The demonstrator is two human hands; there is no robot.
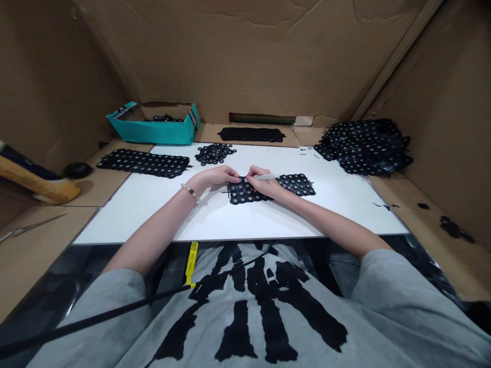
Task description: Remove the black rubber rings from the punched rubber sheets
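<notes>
A black sheet with rows of pale round dots (241,194) lies on the white board in front of me. My left hand (222,175) is at its upper left edge, thumb and fingertips pinched together on the sheet's rim. Close beside it, my right hand (264,183) grips a slim white pen-like tool (267,177) that slants out to the right; its working tip is hidden by the fingers. The right hand and wrist cover the middle of the sheet, whose right part (297,184) shows beyond them.
Behind my hands lies a heap of small black rings (215,153). A dotted sheet (146,162) and a teal box (153,132) are at left, a dark strip (251,134) at the back, piled dotted sheets (366,145) at right. Scissors (30,226) lie far left. Cardboard walls (245,61) enclose the white board (153,214).
</notes>
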